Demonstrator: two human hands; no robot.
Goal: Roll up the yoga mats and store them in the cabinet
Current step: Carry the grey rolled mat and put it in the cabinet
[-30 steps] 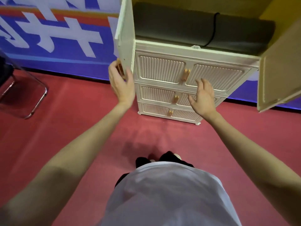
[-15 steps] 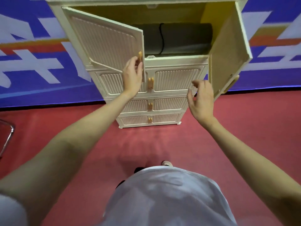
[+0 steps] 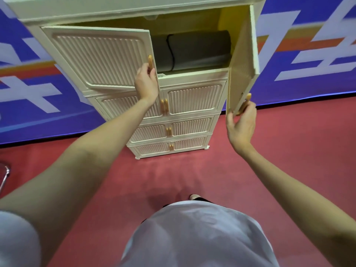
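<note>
A rolled dark grey yoga mat [image 3: 200,50] with a black strap lies inside the top compartment of the cream cabinet [image 3: 190,97]. The left door [image 3: 98,56] is nearly closed; my left hand [image 3: 146,83] grips its free edge at the orange handle. The right door [image 3: 241,64] stands open, edge toward me. My right hand [image 3: 241,126] holds its lower corner, fingers curled round the orange handle.
The cabinet stands on red carpet [image 3: 269,151] against a blue and white banner wall [image 3: 308,54]. Three lower rows of ribbed doors are closed. A chrome chair leg [image 3: 4,176] shows at the left edge. My white shirt fills the bottom.
The left door has swung further toward closed under my left hand. My right hand has moved right and taken hold of the open right door's handle.
</note>
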